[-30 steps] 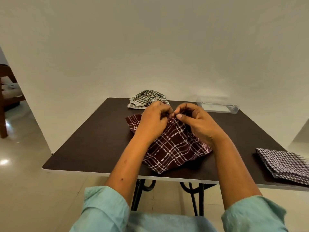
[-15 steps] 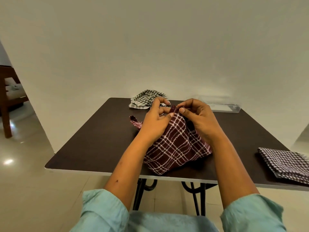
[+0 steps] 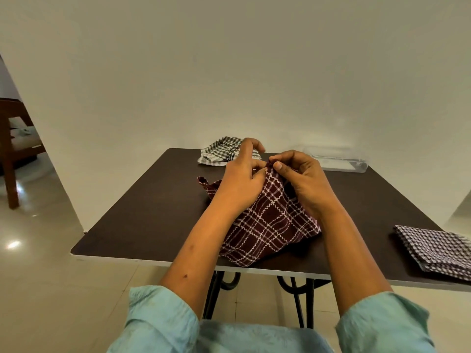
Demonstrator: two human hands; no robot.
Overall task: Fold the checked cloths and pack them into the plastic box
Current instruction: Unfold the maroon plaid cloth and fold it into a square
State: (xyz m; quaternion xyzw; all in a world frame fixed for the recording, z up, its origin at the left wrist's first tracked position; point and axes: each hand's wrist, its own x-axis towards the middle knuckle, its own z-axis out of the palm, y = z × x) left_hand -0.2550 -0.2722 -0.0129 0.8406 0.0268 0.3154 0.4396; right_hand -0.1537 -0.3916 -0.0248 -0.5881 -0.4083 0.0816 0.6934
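A maroon checked cloth (image 3: 267, 225) lies bunched on the dark table (image 3: 142, 215), lifted at its far edge. My left hand (image 3: 242, 182) and my right hand (image 3: 303, 182) both pinch that raised edge close together, thumbs nearly touching. A crumpled green-and-white checked cloth (image 3: 219, 152) sits at the table's far edge, partly hidden behind my left hand. A folded dark-and-white checked cloth (image 3: 433, 248) lies at the right edge. The clear plastic box (image 3: 339, 161) stands at the far right, beyond my right hand.
The table's white front edge (image 3: 153, 262) runs just before my arms, with black metal legs (image 3: 216, 294) below. A plain wall stands right behind the table. A wooden chair (image 3: 12, 154) is on the tiled floor at far left.
The cloth's far edge has been raised off the table and both hands have worked along it. Its left corner now curls up free at the left.
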